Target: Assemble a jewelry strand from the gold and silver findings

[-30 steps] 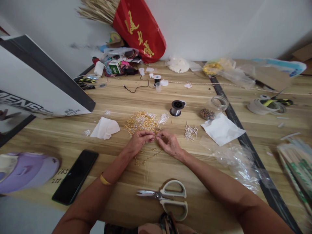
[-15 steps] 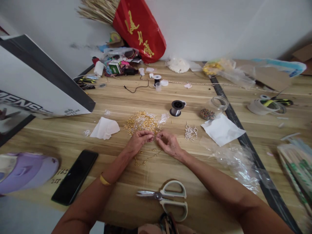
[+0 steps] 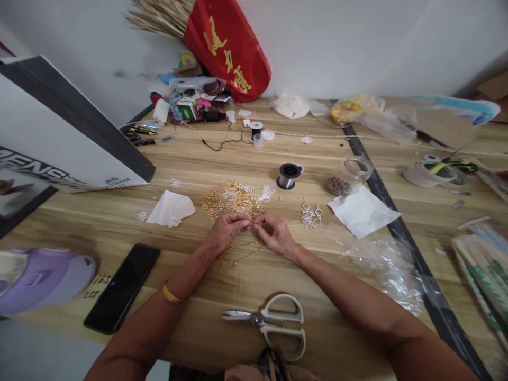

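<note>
My left hand (image 3: 226, 232) and my right hand (image 3: 275, 234) meet fingertip to fingertip over the wooden table (image 3: 246, 159). Both pinch a tiny gold piece between them, too small to make out. A thin gold chain (image 3: 238, 257) trails from under the hands toward me. Just beyond the fingers lies a heap of gold findings (image 3: 232, 198) in a clear wrapper. A small cluster of silver hooks (image 3: 310, 215) rests to the right of my right hand.
White-handled scissors (image 3: 273, 320) lie near the front edge, a black phone (image 3: 123, 287) at front left. A spool of clear line (image 3: 288, 175), a bead jar (image 3: 349, 174), white paper (image 3: 361, 211), a tissue (image 3: 171, 208) and crumpled plastic (image 3: 381, 262) surround the hands. A red bag (image 3: 226, 47) stands at the back.
My hands stay pinched together in the same spot. At the far right edge something blurred has come into view near the tape roll.
</note>
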Demonstrator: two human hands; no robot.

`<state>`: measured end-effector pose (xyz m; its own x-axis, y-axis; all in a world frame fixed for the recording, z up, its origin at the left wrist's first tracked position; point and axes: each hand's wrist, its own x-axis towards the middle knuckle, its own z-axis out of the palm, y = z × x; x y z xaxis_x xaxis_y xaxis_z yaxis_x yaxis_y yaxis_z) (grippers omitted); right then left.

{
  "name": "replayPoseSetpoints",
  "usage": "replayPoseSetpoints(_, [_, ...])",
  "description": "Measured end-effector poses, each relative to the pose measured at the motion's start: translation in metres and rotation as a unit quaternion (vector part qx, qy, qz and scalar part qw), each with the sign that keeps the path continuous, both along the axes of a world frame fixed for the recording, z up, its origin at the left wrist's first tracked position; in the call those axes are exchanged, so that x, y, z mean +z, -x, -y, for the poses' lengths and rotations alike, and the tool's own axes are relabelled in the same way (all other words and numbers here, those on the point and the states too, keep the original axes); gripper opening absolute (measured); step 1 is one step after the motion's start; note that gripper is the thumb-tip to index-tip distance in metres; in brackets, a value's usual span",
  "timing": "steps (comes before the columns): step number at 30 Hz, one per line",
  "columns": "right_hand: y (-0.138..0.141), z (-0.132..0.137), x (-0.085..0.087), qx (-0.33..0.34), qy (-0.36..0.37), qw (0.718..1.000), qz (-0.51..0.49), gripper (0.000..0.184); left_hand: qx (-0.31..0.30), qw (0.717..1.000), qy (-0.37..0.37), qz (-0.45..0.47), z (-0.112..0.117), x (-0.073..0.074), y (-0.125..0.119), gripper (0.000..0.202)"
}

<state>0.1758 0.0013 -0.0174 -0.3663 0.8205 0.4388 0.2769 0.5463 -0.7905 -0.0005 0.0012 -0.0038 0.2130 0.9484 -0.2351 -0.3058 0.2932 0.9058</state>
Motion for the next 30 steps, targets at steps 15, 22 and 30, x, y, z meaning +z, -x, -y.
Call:
replayPoseSetpoints(15, [-0.0008, -0.0001, -0.0027, 0.000, 0.005, 1.000, -0.010, 0.009, 0.006, 0.998, 0.051, 0.026, 0.0000, 0.0022, 0.0005, 0.025])
replayPoseSetpoints(22, [-0.0018, 0.0005, -0.0011, 0.008, -0.032, 0.999, -0.014, 0.007, 0.007, 0.998, 0.060, 0.028, -0.0006, 0.0039, -0.0003, 0.026])
replayPoseSetpoints(30, [-0.0009, 0.0007, -0.0002, -0.001, -0.031, 0.999, -0.005, 0.007, 0.007, 0.998, 0.059, 0.023, -0.0004, 0.0032, 0.0000, 0.024])
